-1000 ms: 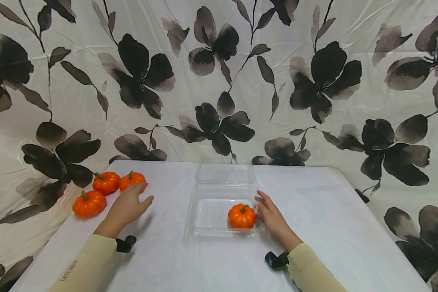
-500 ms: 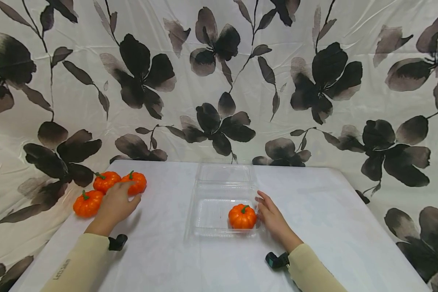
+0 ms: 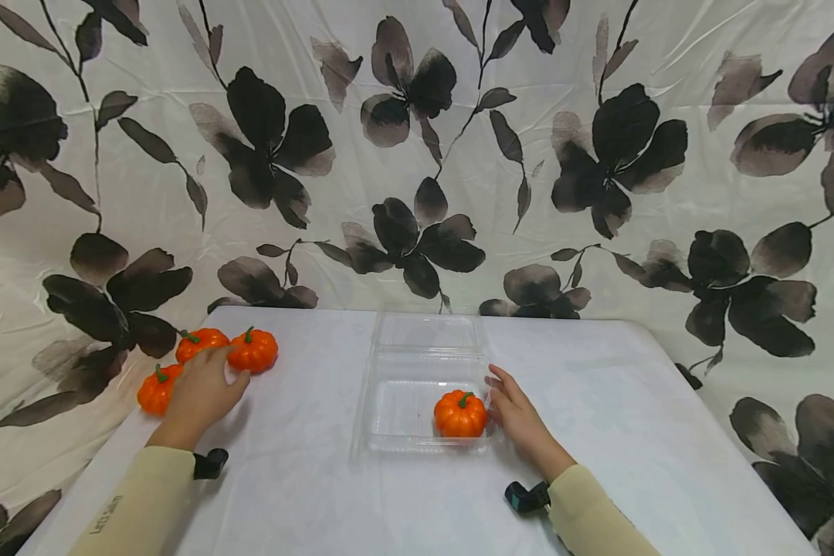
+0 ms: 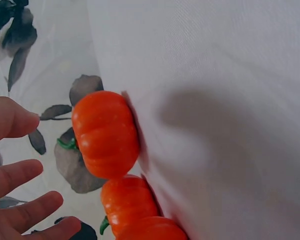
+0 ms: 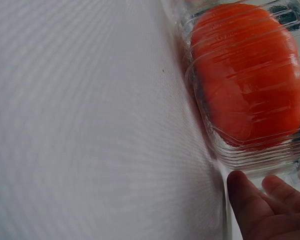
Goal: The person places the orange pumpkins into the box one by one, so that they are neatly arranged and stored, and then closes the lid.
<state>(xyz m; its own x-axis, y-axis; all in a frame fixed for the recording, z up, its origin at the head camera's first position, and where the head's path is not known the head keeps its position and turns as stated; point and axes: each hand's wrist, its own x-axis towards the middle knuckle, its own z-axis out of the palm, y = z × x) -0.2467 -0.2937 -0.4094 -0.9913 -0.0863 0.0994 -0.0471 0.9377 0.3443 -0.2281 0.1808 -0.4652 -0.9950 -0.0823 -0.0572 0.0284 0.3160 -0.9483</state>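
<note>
Three small orange pumpkins with green stems are grouped at the table's left: a right one [image 3: 253,352], a back one [image 3: 201,338] and a front one [image 3: 156,392]. My left hand [image 3: 204,392] hovers over them, partly hiding the front and back ones. Its fingers [image 4: 35,207] are spread and apart from the pumpkins in the left wrist view. At the middle of the table lies a clear plastic clamshell box [image 3: 399,409], lid folded back. Another pumpkin [image 3: 461,415] sits in its front right corner. My right hand [image 3: 524,421] has its fingertips [image 5: 237,177] right at the box's right wall.
A white cloth [image 3: 306,479] covers the table. Behind it hangs a pale curtain [image 3: 514,255] with dark flowers. The pumpkins on the left are near the table's left edge [image 3: 104,444]. A black wrist camera [image 3: 211,463] sticks out beside my left cuff.
My left hand has moved left, from beside the right pumpkin to over the front and back ones. My right hand, the box and the pumpkin in it stay put.
</note>
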